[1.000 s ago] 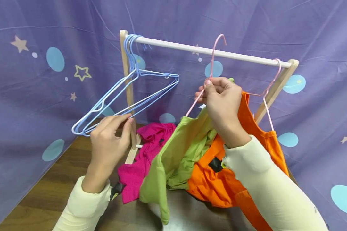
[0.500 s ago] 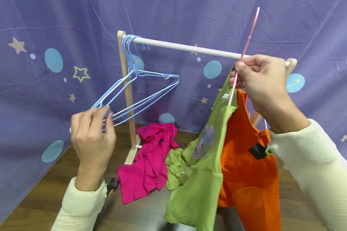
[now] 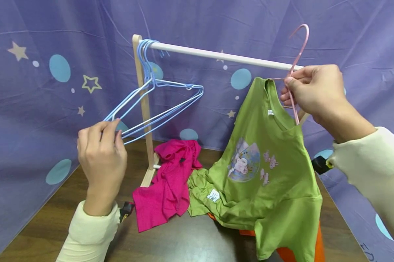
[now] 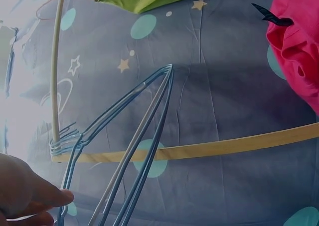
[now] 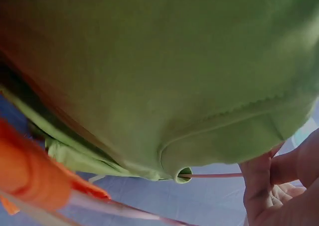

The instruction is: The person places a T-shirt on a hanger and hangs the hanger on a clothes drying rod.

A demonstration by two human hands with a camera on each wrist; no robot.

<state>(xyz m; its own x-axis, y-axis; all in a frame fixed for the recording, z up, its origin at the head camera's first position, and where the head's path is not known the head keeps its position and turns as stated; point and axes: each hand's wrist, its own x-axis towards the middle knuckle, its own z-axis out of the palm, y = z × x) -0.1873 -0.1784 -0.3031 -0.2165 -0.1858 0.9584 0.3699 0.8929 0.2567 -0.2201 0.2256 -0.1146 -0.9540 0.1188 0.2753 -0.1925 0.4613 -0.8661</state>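
A pink clothes hanger (image 3: 298, 54) carries a sleeveless green top (image 3: 282, 156) with a printed picture on its front. Just below the hook, my right hand (image 3: 318, 85) pinches this hanger in front of the rack's right end. Several blue and white hangers (image 3: 131, 98) hang bunched at the rack's left end. My left hand (image 3: 102, 156) grips their near corners, which its fingers hide in the head view. In the left wrist view, part of that hand (image 4: 30, 191) is against the hanger wires. The green cloth (image 5: 149, 86) fills most of the right wrist view.
The clothes rack has a white rail (image 3: 216, 54) and wooden posts (image 3: 146, 109). A pink garment (image 3: 167, 189) lies on the brown table (image 3: 170, 242). An orange garment (image 3: 318, 243) is mostly hidden behind the green top. A purple patterned curtain (image 3: 197, 18) stands behind.
My right hand has moved right with the hanger and green top, turning the printed front toward me and covering the orange garment. My left hand has shifted left along the blue hangers.
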